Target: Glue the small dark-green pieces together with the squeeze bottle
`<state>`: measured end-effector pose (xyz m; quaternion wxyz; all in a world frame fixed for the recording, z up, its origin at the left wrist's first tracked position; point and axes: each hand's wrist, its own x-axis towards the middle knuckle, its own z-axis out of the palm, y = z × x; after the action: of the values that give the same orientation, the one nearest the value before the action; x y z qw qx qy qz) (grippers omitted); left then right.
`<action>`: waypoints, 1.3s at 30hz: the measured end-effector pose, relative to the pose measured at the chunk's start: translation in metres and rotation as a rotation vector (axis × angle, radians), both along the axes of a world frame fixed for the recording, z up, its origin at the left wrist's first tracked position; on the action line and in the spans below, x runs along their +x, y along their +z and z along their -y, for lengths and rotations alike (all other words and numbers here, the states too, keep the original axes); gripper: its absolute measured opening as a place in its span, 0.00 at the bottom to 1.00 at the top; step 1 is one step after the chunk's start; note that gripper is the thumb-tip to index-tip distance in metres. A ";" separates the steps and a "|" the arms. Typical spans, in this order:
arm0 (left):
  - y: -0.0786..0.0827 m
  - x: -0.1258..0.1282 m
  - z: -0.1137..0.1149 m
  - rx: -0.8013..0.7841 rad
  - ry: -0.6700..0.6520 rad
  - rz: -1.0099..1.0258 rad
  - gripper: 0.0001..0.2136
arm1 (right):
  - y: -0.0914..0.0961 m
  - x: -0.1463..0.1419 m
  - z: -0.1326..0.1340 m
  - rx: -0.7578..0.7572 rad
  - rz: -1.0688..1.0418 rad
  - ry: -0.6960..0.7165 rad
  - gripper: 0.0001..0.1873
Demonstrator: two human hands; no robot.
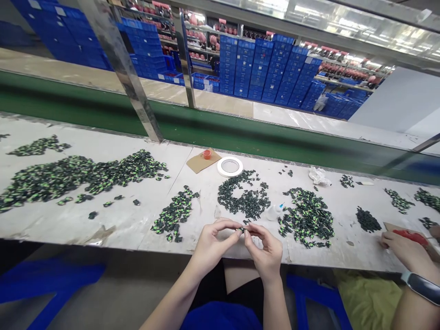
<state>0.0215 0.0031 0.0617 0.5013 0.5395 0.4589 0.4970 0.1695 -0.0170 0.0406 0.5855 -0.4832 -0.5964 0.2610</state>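
A factory floor, this, an assembly line by every sign! Along the near side runs a long tabletop [137, 224], heap upon heap of small dark parts [307, 217] spread across it. Right behind, a green belt [220, 123], with metal posts [120, 73] rising beside it! Farther back, blue crates [244, 68] tower in columns, backed by shelves [343, 84] packed with pink goods [194, 20]. Blue stools [51, 277] below, and a co-worker's arm [412, 307] at the right!
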 end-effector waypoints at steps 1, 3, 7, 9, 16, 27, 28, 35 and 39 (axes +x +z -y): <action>0.000 0.000 0.000 0.014 -0.005 -0.010 0.05 | 0.001 0.001 0.000 0.006 0.014 0.007 0.12; 0.001 0.000 0.001 0.042 -0.017 -0.034 0.05 | 0.004 0.004 0.001 0.003 0.053 0.036 0.15; 0.001 -0.001 0.002 0.088 -0.032 -0.078 0.04 | 0.011 0.009 0.000 -0.040 0.129 0.067 0.17; 0.002 -0.001 0.003 0.098 -0.025 -0.093 0.04 | 0.013 0.010 -0.001 -0.065 0.138 0.054 0.15; -0.001 0.006 0.005 0.090 -0.004 -0.151 0.05 | 0.002 0.007 -0.005 -0.131 0.030 0.034 0.10; -0.012 0.002 -0.004 0.195 -0.062 -0.220 0.06 | -0.001 0.007 -0.005 -0.239 -0.272 0.062 0.16; -0.011 0.001 -0.004 0.205 -0.065 -0.228 0.06 | 0.000 0.007 -0.005 -0.246 -0.268 0.065 0.16; -0.015 0.003 -0.005 0.374 -0.119 -0.352 0.09 | -0.001 0.007 -0.005 -0.276 -0.219 0.051 0.14; -0.018 0.000 -0.009 0.370 -0.236 -0.470 0.08 | -0.003 0.017 0.002 -0.304 -0.103 0.080 0.12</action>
<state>0.0218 0.0121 0.0439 0.3291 0.7711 0.3983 0.3722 0.1865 -0.0194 0.0372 0.5245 -0.5281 -0.5381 0.3956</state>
